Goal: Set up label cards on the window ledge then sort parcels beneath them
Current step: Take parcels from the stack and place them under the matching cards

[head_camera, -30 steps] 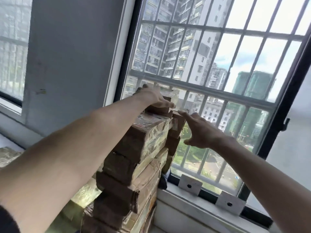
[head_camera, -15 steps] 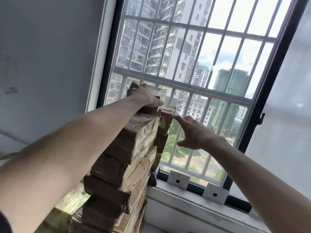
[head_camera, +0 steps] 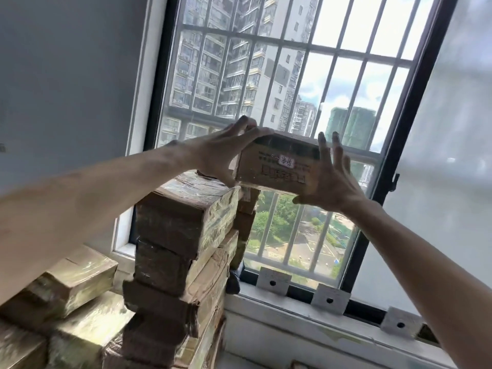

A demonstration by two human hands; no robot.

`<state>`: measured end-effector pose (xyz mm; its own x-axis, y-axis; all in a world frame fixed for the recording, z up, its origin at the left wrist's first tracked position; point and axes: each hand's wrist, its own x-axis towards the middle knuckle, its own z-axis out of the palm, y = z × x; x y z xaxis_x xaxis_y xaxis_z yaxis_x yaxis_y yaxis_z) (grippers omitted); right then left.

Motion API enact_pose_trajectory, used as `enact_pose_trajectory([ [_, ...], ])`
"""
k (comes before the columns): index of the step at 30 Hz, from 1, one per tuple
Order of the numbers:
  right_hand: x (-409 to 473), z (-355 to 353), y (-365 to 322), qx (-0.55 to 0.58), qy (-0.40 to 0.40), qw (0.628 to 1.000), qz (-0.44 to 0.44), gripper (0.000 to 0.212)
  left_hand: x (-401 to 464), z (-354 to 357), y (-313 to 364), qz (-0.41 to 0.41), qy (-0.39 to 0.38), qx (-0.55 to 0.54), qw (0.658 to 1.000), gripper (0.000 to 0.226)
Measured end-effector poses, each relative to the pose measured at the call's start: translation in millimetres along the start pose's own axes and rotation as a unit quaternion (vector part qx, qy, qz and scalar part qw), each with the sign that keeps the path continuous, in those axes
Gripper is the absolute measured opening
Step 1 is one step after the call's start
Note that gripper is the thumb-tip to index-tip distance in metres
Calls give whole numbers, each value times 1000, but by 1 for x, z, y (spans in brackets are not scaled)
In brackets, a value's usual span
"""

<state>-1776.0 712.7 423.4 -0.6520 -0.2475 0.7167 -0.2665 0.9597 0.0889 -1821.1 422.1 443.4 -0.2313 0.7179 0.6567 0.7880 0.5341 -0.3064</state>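
Both hands up at the window, one parcel (head_camera: pixel 277 166) between them, held in the air above and just right of the tall parcel stack (head_camera: pixel 183 235). My left hand (head_camera: pixel 221 155) clamps its left end, fingers over the top edge, thumb under. My right hand (head_camera: pixel 330 179) clamps the right end, fingers spread up the side, thumb under the bottom edge. So each grip is closed on the parcel. Its printed face points at me, small white sticker (head_camera: pixel 285 160) near the top; text too blurred to read. Stack leans against the window frame, brown boxes wrapped in shiny tape. Lower boxes (head_camera: pixel 72 283) sit left of it. Three white label cards (head_camera: pixel 273 280) stand on the window ledge (head_camera: pixel 292 312) against the glass, each with a dark dot, spaced apart, all right of the stack.
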Motion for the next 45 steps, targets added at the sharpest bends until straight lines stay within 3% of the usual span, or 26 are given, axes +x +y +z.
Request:
enact_pose_trajectory([
  [3,-4,-3,5,2,34,996,-80,128,-4,1,4,7,-5,11,1000,126],
  [5,-8,-5,6,-19,36,996,-85,112,-5,2,8,6,-6,27,1000,126],
  [14,-16,-9,17,-103,-1,994,-39,115,-1,9,21,7,-16,71,997,134],
  [20,-42,-28,23,-136,-24,990,-3,110,21,19,49,-25,-79,105,991,145],
  [26,-85,-53,39,-172,-82,979,77,129,44,53,94,-49,-124,53,990,140],
  [31,-131,-52,61,-139,-176,959,172,128,60,82,131,-68,-203,18,977,131],
  [35,-178,-39,87,-93,-215,939,252,122,70,113,166,-86,-210,-12,974,111],
  [39,-241,-13,116,-28,-276,903,327,117,74,162,215,-77,-234,-46,968,93],
  [45,-351,45,163,70,-335,827,446,139,48,253,306,-86,-353,-93,927,105],
])
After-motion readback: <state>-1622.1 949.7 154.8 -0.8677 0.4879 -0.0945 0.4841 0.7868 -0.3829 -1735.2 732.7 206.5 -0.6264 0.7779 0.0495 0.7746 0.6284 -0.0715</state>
